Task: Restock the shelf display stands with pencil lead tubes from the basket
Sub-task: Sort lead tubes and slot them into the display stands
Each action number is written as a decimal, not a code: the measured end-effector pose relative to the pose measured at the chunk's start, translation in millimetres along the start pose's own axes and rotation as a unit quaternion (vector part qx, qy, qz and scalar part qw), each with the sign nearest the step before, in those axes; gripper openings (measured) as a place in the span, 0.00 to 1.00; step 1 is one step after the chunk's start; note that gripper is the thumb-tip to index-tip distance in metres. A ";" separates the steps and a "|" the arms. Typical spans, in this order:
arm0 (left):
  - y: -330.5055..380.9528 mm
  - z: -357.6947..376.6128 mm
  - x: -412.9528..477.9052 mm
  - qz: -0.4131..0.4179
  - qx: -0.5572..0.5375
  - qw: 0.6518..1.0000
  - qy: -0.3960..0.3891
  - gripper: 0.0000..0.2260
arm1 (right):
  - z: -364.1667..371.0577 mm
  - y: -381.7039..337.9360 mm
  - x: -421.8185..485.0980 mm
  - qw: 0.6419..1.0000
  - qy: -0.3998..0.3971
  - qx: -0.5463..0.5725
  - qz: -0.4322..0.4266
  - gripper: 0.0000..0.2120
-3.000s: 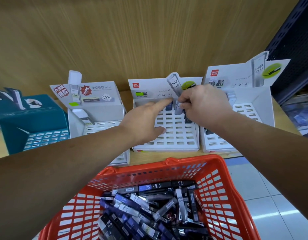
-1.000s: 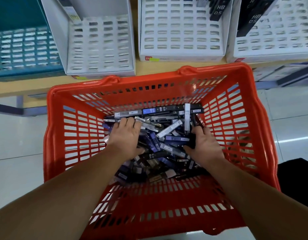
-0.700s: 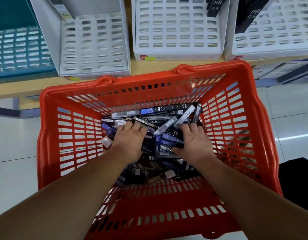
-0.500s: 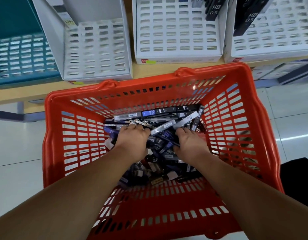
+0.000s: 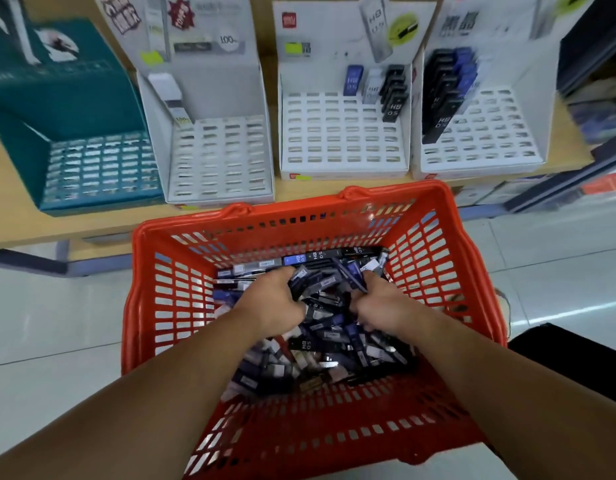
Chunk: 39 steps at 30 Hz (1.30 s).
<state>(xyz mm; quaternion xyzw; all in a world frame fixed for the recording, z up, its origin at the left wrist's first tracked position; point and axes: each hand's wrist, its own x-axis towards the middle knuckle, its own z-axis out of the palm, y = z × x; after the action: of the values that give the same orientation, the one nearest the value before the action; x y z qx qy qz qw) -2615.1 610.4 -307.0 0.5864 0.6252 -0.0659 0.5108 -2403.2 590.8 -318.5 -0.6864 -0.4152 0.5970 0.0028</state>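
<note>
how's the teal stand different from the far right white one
The teal stand shows no tubes in its slots; the right stand holds dark tubes along its left side. The teal stand's card is teal, the right stand's white. Both have slotted trays on the shelf.

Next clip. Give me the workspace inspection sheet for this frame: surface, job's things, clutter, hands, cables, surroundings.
Surface: light wooden shelf, bare at its left front.
Job's things: orange-red slotted plastic basket with a loose pile of dark and blue pencil lead tubes; teal card stand, no tubes visible; left white card stand, one pale pack; middle white stand, few tubes at back right; right white stand, dark and blue tubes at back left.
Clutter: nothing seen.
Hands: left hand, right hand, both in the basket, fingers curled round tubes.
Cables: nothing seen.
Surroundings: pale tiled floor; dark shelving at right.
</note>
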 end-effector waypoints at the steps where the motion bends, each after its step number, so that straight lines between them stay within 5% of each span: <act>1: 7.2 -2.6 -4.4 -0.001 -0.032 0.999 -0.011 0.28 | -3.0 -6.8 -6.8 0.999 -0.008 0.049 0.008 0.10; 5: 33.6 -18.3 -31.9 0.039 -0.065 0.997 0.032 0.05 | -15.5 -37.5 -47.7 0.994 -0.029 0.107 -0.014 0.08; 13: 77.8 -69.6 -105.2 0.086 -0.075 0.992 0.054 0.14 | -45.5 -95.7 -140.0 0.995 0.022 0.005 -0.094 0.16; 18: 114.3 -103.0 -147.7 0.123 -0.073 0.988 0.059 0.10 | -75.2 -128.8 -200.8 0.992 0.041 -0.027 -0.117 0.24; 22: 146.1 -130.9 -176.6 0.179 -0.164 0.965 0.098 0.13 | -99.5 -150.9 -244.6 0.990 0.020 -0.082 -0.109 0.25; 27: 181.6 -146.5 -178.8 0.193 -0.296 0.923 0.151 0.11 | -112.7 -154.4 -244.7 0.989 0.018 -0.069 -0.129 0.23; 35: 210.1 -126.4 -135.1 0.164 -0.361 0.914 0.088 0.09 | -129.6 -149.0 -221.9 0.982 -0.035 -0.020 -0.187 0.11; 39: 225.7 -126.8 -121.4 0.163 -0.392 0.903 0.069 0.07 | -137.6 -151.3 -217.4 0.977 -0.049 -0.007 -0.206 0.21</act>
<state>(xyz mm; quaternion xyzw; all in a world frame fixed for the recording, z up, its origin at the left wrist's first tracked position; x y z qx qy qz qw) -2531.1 684.6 -44.0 0.4355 0.5297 0.3095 0.6587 -2363.2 633.0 -25.7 -0.5558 -0.5514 0.6138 0.1010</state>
